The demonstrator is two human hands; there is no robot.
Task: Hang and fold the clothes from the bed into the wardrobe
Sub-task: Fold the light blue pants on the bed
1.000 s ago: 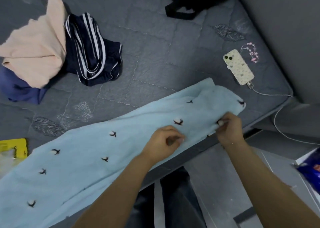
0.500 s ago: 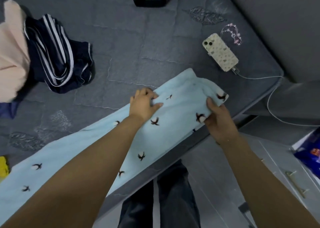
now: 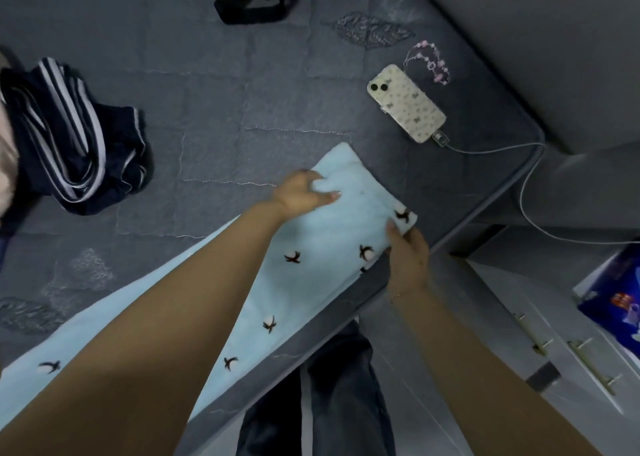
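At bed edge (image 3: 460,227): garment (image 3: 349,220) (both corners pinched)

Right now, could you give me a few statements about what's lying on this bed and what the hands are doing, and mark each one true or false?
1. Both hands hold the light blue garment. True: the left hand grips its far edge, the right hand pinches its near corner.
2. The phone lies on the garment. False: it lies apart, on the bed.
3. A cable is plugged into the phone. True.
4. The navy striped garment is neatly folded. False: it lies crumpled.
5. The beaded bracelet sits on a wrist. False: it lies beside the phone.
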